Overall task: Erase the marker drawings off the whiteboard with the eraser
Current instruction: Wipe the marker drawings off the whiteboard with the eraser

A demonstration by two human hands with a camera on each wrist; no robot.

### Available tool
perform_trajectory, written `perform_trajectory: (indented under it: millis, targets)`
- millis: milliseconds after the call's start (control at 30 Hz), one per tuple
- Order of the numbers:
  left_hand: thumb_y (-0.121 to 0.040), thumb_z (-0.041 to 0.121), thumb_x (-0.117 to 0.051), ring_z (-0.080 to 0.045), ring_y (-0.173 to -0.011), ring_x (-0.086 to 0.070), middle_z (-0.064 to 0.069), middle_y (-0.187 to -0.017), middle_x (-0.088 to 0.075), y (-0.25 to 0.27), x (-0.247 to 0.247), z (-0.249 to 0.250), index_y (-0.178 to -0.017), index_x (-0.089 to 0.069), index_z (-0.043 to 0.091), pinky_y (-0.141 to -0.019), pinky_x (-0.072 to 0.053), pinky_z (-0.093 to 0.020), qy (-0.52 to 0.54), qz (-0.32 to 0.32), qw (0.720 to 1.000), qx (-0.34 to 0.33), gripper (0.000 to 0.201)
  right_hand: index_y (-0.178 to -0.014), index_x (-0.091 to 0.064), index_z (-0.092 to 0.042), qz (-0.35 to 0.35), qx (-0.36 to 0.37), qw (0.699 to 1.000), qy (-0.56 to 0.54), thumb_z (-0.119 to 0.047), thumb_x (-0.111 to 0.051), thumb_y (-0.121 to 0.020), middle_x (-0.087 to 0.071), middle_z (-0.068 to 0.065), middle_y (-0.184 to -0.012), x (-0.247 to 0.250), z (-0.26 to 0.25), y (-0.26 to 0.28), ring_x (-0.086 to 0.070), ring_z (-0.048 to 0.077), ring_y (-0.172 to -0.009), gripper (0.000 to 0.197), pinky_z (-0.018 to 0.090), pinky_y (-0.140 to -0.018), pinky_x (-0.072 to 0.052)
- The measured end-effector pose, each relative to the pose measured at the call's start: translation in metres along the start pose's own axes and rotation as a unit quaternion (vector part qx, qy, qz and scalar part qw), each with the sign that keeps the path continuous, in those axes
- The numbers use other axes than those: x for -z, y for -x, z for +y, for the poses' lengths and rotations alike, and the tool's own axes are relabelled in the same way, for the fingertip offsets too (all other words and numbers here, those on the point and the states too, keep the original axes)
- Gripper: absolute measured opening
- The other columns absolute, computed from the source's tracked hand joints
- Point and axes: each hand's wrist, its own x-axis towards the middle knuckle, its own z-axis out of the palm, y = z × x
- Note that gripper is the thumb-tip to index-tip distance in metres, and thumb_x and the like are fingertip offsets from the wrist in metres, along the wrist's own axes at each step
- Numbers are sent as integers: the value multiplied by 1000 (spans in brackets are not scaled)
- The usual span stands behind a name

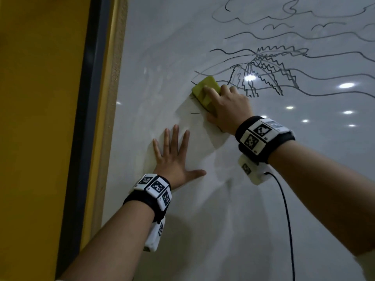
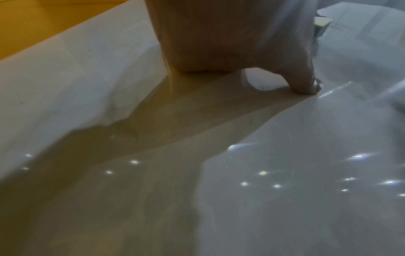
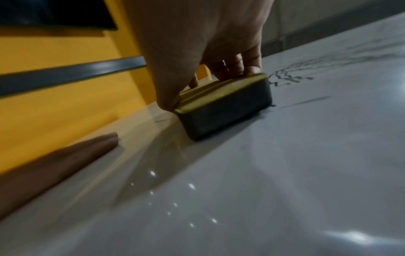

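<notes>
A glossy whiteboard (image 1: 223, 199) fills most of the head view, with black marker drawings (image 1: 269, 65) of wavy lines, clouds and zigzags across its upper right. My right hand (image 1: 227, 106) grips a yellow-backed eraser (image 1: 205, 90) and presses its dark felt face (image 3: 228, 114) against the board at the left end of the lines. A short stray stroke (image 1: 195, 113) lies just below the eraser. My left hand (image 1: 174, 157) rests flat on the board, fingers spread, below and left of the eraser; its palm and thumb (image 2: 304, 84) touch the surface.
A pale board frame (image 1: 113, 98), a dark strip (image 1: 89, 98) and a yellow wall (image 1: 40, 118) border the board on the left. A black cable (image 1: 288, 220) hangs from my right wristband. Ceiling-light reflections dot the board.
</notes>
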Motion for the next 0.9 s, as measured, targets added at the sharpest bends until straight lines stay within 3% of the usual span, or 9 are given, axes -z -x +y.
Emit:
perform_trajectory:
  millis: [167, 333, 433, 533, 633, 733, 900]
  targets:
    - [-69, 81, -43, -21, -124, 49, 3, -131, 55, 1, 1, 3, -126, 45, 31, -99, 29, -54, 0, 10, 1000, 5, 116, -147, -26, -23, -8, 79, 996, 30, -43, -52, -90, -47, 19, -121, -10, -8, 13, -49, 33, -101, 66, 40, -72, -44]
    - [-69, 82, -43, -21, -122, 50, 3, -125, 60, 0, 3, 4, -124, 47, 30, -99, 29, -53, -10, -8, 1000, 16, 118, -148, -17, -30, -1, 33, 999, 17, -42, -46, -93, -38, 17, -132, 7, -3, -12, -41, 34, -116, 64, 43, -87, -41]
    - [-68, 83, -43, -21, -121, 51, 4, -121, 63, -2, 3, 5, -122, 49, 30, -98, 30, -53, -14, -10, 1000, 22, 118, -149, -17, -27, -2, 20, 1000, -8, -44, -44, -94, -38, 17, -133, 3, -14, -10, -42, 34, -116, 64, 43, -84, -43]
    - [-67, 84, -41, -21, -120, 51, 4, -122, 63, -2, 2, 4, -119, 51, 31, -98, 29, -54, -18, -3, 1000, 20, 118, -149, -15, -26, -11, 61, 998, 11, -45, -44, -94, -38, 16, -132, -8, -19, 3, -43, 31, -111, 65, 40, -82, -43]
    - [-68, 83, -42, -23, -125, 48, 1, -131, 58, -2, 2, 5, -120, 50, 31, -99, 28, -54, -28, -4, 999, 25, 118, -149, -15, -29, -3, 65, 998, 23, -45, -46, -93, -37, 15, -133, -3, -14, -6, -42, 31, -114, 66, 40, -85, -43]
    - [-69, 82, -43, -26, -132, 42, -4, -141, 49, -3, 2, 6, -123, 47, 29, -102, 26, -55, -30, -8, 999, 32, 117, -149, -17, -29, -7, 24, 1000, -8, -43, -48, -92, -37, 15, -134, 3, -18, -17, -40, 33, -118, 66, 42, -87, -42]
    - [-68, 83, -42, -22, -129, 45, 4, -127, 60, -2, 1, 5, -119, 51, 32, -102, 26, -55, -17, 1, 1000, 26, 118, -149, -17, -24, -8, 49, 999, -14, -43, -46, -93, -39, 17, -131, -7, -26, 0, -44, 32, -110, 66, 40, -79, -43]
